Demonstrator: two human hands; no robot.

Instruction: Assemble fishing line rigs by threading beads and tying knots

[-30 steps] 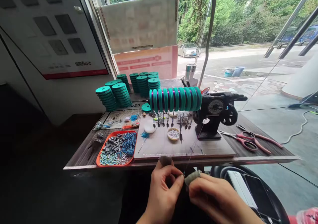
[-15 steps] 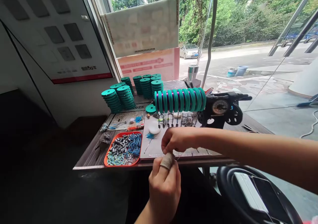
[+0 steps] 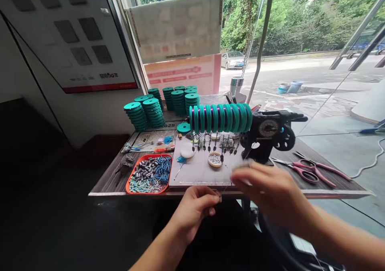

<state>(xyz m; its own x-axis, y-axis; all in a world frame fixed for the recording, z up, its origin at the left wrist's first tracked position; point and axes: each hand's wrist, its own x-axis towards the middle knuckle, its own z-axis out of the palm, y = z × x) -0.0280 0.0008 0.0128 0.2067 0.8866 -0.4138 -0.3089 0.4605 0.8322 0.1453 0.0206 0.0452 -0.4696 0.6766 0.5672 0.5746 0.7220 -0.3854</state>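
Wooden table (image 3: 331,185) edge: left hand (image 3: 195,209) pinches thin line (image 3: 224,189); right hand (image 3: 270,191) spread, blurred.

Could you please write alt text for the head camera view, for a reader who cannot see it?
Two bare hands work at a table's near edge: the left hand pinches something tiny, the right hand is blurred above the edge. Behind them are a row of green spools on a black winder, an orange tray of small parts and pink scissors.

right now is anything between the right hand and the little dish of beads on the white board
Nothing visible. The right hand hovers, blurred, just right of the bead dish, with only bare white board between them.
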